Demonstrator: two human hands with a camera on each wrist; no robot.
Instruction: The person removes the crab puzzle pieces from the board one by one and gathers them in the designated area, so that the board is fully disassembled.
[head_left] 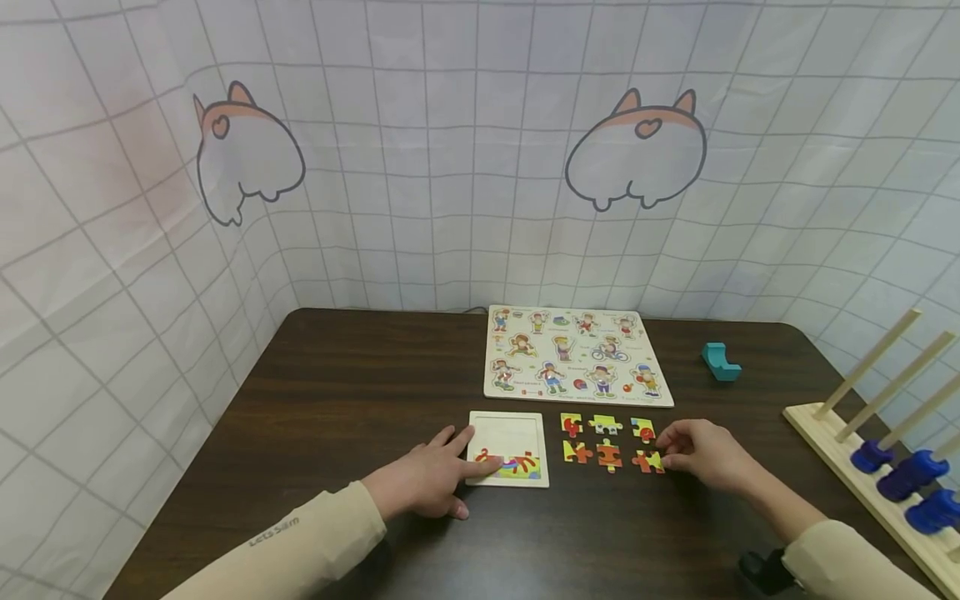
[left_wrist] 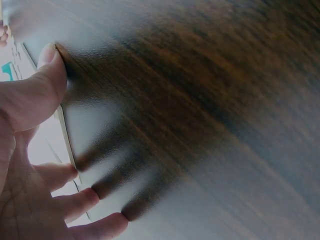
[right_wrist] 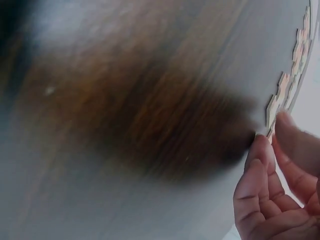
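Observation:
In the head view my left hand (head_left: 435,473) rests on the left side of a small framed puzzle board (head_left: 545,450), fingers spread. One finger lies across the picture strip (head_left: 520,468) along the board's bottom. Its fingertips (left_wrist: 114,222) and thumb also show in the left wrist view. To the right of the board, several loose jigsaw pieces form two rows. My right hand (head_left: 705,454) is at the right end of these rows, fingers bent, its thumb beside the lower right jigsaw piece (head_left: 647,461). The right wrist view shows the pieces edge-on (right_wrist: 283,90) beside the fingertips.
Behind the small board lies a large picture board (head_left: 577,354) with figures. A teal curved block (head_left: 722,362) sits at the back right. A wooden peg stand (head_left: 832,433) with blue pieces (head_left: 912,477) stands at the right edge. Gridded cloth (head_left: 450,167) hangs behind the dark table (head_left: 337,375).

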